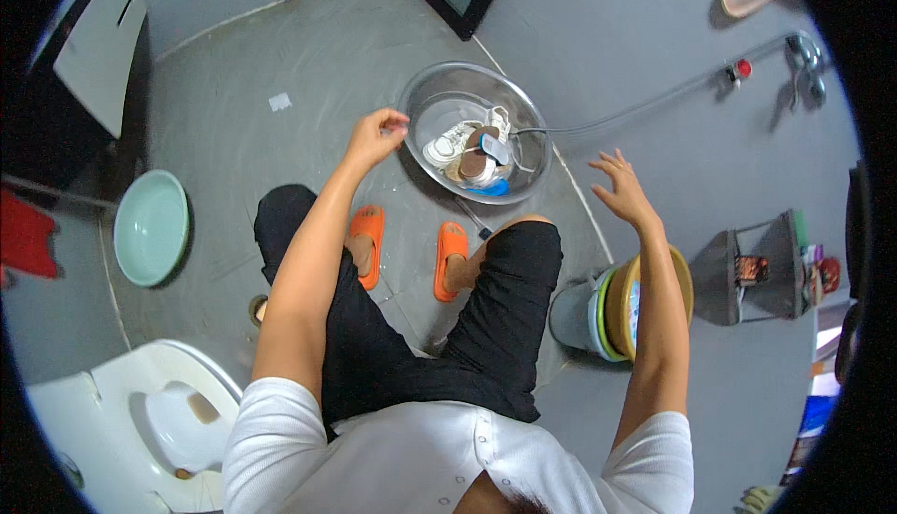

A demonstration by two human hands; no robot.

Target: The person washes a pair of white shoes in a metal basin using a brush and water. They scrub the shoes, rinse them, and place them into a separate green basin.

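Note:
A round metal basin [429, 86] stands on the floor in front of my feet. Inside it lie white lace-up shoes [448, 144], a brown shoe sole [474, 163], a blue-and-white brush-like item [495, 149] and a blue object [494, 188] by the near rim. My left hand [378, 137] is in the air near the basin's left rim, fingers loosely curled and apart from the thumb, holding nothing. Away to the right of the basin, my right hand [620, 188] is raised with its fingers spread and empty. Whether the left fingertips touch the rim, I cannot tell.
A grey hose [631, 109] runs from the wall tap [806, 58] into the basin. Stacked buckets [581, 314] and a corner shelf [767, 269] are at right. At left are a mint-green basin [151, 226] and a toilet [126, 402]. Orange slippers [448, 255] are on my feet.

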